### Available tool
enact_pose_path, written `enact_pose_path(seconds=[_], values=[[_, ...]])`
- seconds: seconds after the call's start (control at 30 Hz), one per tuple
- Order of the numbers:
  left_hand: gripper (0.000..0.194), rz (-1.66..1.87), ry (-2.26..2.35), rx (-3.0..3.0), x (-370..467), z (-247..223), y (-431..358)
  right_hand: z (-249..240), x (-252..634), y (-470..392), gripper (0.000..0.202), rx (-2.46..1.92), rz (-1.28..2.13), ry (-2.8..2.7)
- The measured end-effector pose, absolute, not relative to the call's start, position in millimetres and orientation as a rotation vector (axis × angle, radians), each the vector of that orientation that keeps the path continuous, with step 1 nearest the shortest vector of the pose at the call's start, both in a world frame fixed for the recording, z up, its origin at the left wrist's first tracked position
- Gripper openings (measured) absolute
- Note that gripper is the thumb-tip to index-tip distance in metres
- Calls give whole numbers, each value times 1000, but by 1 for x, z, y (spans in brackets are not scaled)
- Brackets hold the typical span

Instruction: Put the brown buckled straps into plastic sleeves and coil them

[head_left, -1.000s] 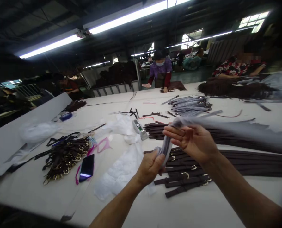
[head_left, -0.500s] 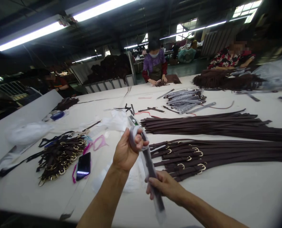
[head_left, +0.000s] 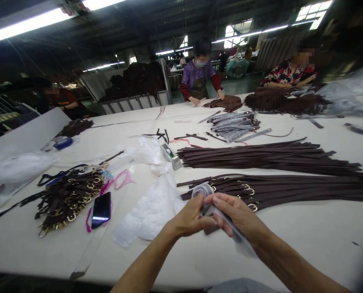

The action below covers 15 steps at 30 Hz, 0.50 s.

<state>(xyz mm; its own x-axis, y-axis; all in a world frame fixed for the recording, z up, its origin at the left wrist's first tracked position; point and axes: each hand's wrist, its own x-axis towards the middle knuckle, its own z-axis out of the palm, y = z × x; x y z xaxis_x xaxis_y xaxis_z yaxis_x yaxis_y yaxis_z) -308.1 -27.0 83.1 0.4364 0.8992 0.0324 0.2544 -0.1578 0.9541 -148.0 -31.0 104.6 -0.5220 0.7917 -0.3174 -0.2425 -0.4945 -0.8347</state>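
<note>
Near the front edge of the counter (head_left: 322,232), the left hand (head_left: 187,218) closes around a coiled, film-wrapped strap (head_left: 203,188); the right hand (head_left: 242,212), fingers bent, pinches it, likely holding it tight. Beyond, dark straps (head_left: 270,156) lie parallel, presumably against tangling.

Bare left grip (head_left: 189,217), bare right grip (head_left: 242,215), left forearm (head_left: 147,257) and right forearm (head_left: 294,256) bare as far as I can see, grey cloth (head_left: 236,285) at bottom edge

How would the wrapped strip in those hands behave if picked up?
The wrapped strip is probably floppy, since part curls into a coil. It looks plasticky and translucent, so may feel slippery. Being thin, it's likely light.
</note>
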Motion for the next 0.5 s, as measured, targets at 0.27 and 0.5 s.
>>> enact_pose_path(seconds=[0.27, 0.5], values=[[28, 777, 1103, 1728, -305, 60, -35, 90, -133, -9, 66, -679, 2239, -529], [31, 681, 970, 1798, -300, 64, -31, 59, -121, -7, 34, -1111, 1748, -1147]])
